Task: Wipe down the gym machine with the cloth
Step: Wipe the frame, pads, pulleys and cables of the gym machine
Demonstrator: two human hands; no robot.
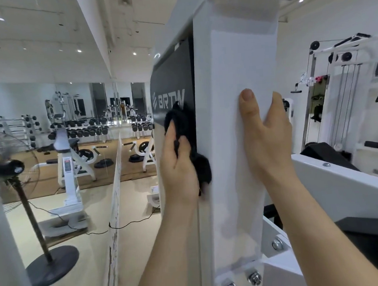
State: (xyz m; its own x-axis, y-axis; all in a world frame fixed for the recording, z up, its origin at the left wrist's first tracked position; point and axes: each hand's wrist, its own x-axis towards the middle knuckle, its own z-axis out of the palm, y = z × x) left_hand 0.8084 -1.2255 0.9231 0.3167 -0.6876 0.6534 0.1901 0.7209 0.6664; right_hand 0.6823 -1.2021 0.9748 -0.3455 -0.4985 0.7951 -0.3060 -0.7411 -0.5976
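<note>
Head view, left hand (180, 163): grips black cloth (188, 129), pressed on gym machine (170, 77) panel edge.
Right hand (266, 136): clasps the upright (228, 69), just beside the cloth.
Technique: firm, overlapping downward strokes advised.

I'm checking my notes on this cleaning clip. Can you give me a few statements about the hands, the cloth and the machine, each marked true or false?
1. The left hand holds a cloth against the machine. True.
2. The cloth is white. False: it is black.
3. The right hand grips the white upright, with its thumb on the front face. True.
4. The right hand holds a spray bottle. False: it holds only the upright.
5. The dark logo panel sits to the right of the upright. False: it is on the left side, where the cloth is.
</note>
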